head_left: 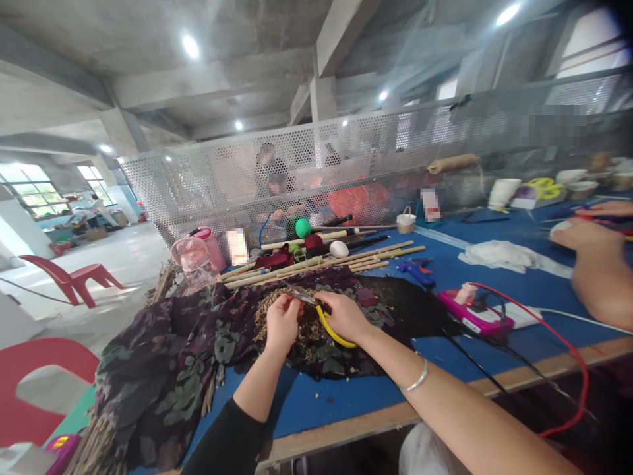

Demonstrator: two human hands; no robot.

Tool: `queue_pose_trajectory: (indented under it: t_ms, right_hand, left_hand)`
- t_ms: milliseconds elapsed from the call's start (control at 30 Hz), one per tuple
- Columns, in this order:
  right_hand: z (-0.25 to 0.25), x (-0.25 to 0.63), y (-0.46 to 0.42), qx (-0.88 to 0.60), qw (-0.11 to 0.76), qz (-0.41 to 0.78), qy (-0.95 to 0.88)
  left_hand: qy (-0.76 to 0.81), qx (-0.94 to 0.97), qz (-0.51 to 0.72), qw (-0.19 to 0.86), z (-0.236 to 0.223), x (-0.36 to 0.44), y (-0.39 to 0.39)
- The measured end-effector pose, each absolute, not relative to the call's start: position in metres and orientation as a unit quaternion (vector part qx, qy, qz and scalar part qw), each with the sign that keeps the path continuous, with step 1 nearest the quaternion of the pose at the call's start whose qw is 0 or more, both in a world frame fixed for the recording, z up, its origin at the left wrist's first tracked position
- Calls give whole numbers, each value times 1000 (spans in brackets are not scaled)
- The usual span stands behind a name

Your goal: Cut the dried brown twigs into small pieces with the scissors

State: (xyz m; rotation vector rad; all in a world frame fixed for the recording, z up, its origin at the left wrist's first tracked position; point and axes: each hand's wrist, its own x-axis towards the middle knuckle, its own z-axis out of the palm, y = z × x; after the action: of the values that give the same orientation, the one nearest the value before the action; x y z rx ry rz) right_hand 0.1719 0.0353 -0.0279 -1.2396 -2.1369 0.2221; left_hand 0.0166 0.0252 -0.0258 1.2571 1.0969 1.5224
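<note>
My right hand (345,315) is closed around the yellow handles of a pair of scissors (324,323), whose metal blades point up and left toward my other hand. Just beside the blades, the fingers of my left hand (283,324) are pinched together; what is between them is too small to make out. Under both hands lies a heap of short brown dried pieces (307,330). The heap rests on a dark floral cloth (163,349) that spreads over the blue table (316,406) and hangs off its left side.
Behind the heap lie several bamboo sticks (297,269), a green ball (302,228) and a white ball (339,249). A pink bag (198,257) stands at the left. On the right are a blue tool (416,270), a magenta power strip (475,316) with cords, and another person's hand (588,237).
</note>
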Motion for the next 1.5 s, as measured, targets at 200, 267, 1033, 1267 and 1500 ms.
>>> queue_pose_trajectory:
  t_ms: [200,267,1033,1267,1500]
  right_hand:
    - [-25,174,34,-489,294,86,-817]
    - [-25,174,34,-495,282,81,-818]
    - [-21,185,38,-552,299,25,-778]
    - [-22,185,40,-567,293,-11,-770]
    - [-22,185,40,-568,307,-44,-762]
  left_hand:
    - [465,496,595,428,-27,17,26]
    - [478,499,585,425,-26,16,26]
    - [655,652,373,84,12,-49,21]
    - [637,693,327,77,11,-44,20]
    - [549,770,221,239,2,-49,13]
